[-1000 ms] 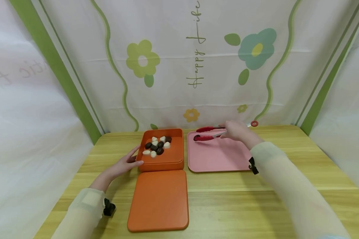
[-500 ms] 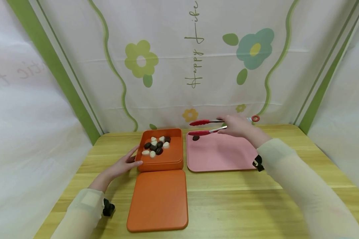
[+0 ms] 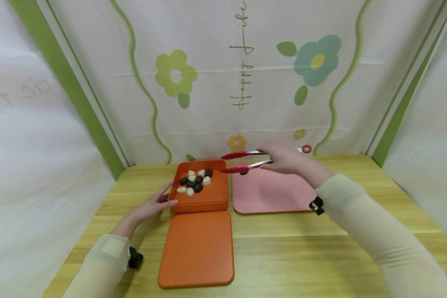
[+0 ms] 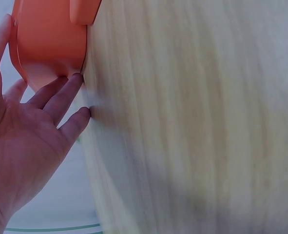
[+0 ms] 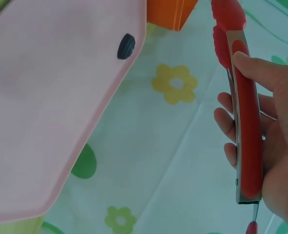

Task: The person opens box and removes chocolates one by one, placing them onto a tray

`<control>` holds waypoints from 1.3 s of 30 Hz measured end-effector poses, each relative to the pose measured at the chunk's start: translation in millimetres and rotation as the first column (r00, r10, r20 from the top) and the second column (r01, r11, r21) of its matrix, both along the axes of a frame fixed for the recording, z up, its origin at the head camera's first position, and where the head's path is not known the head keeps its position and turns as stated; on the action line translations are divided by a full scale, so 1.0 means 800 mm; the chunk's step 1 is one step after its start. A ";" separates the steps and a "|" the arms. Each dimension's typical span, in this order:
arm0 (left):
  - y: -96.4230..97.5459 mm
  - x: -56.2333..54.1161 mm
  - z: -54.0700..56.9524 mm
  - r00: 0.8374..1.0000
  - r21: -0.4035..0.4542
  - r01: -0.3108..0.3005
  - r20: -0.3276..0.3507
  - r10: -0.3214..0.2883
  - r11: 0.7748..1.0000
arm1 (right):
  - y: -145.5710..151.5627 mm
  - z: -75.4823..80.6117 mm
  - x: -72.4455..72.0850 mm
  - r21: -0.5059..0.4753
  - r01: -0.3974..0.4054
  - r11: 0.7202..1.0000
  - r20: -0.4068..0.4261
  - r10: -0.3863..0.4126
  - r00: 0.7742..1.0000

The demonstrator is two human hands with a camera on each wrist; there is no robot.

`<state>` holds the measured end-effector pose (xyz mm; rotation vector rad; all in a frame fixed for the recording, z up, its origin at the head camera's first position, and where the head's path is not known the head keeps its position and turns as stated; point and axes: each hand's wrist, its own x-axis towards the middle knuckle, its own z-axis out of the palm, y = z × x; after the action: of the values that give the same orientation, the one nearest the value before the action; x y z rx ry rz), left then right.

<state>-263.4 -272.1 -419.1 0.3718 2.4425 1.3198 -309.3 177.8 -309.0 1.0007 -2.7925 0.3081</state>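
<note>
Pale yellow wood-grained surface (image 3: 283,256). Flat rectangular pink tray (image 3: 275,194), right of the box. Open square orange box (image 3: 217,190). Flat orange lid (image 3: 196,250), just in front. Red-and-metal tongs (image 5: 251,131), arms parted, tips by the box's right rim. Right hand (image 3: 284,158), fingers curled round the tongs. Left hand (image 3: 152,207), fingers extended, touching the box's left side. Small dark and white pieces (image 3: 191,184), inside the box. One dark oval piece (image 5: 126,47), tray's far left corner.
</note>
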 end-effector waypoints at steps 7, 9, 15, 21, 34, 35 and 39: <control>0.000 0.000 0.001 1.000 -0.016 0.003 -0.005 -0.003 1.000 | -0.026 -0.003 0.008 0.002 -0.039 0.999 0.037 0.039 0.999; 0.000 0.000 0.001 1.000 -0.014 0.003 -0.004 -0.003 1.000 | -0.033 -0.004 0.009 0.013 -0.047 0.999 0.037 0.046 0.998; 0.000 0.000 0.000 1.000 0.003 0.005 0.003 -0.005 1.000 | -0.052 -0.011 0.009 0.044 -0.075 0.996 0.041 0.073 0.996; 0.000 -0.001 0.000 1.000 0.017 0.005 0.005 -0.006 1.000 | -0.068 -0.020 0.008 0.111 -0.101 0.989 -0.010 0.102 0.995; -0.001 -0.002 -0.001 1.000 0.003 0.007 -0.002 -0.007 1.000 | -0.112 -0.036 0.006 0.195 -0.096 0.976 -0.036 0.105 0.994; -0.001 -0.002 -0.001 1.000 0.005 0.006 0.000 -0.006 1.000 | -0.114 -0.037 0.005 0.205 -0.093 0.974 -0.036 0.103 0.994; -0.002 -0.004 -0.004 1.000 0.004 -0.002 0.003 0.002 1.000 | -0.122 -0.043 0.000 0.229 -0.071 0.971 -0.033 0.081 0.996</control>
<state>-266.3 -273.8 -422.0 0.3684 2.4380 1.3252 -309.3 80.5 -343.2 1.1495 -2.8019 -0.0262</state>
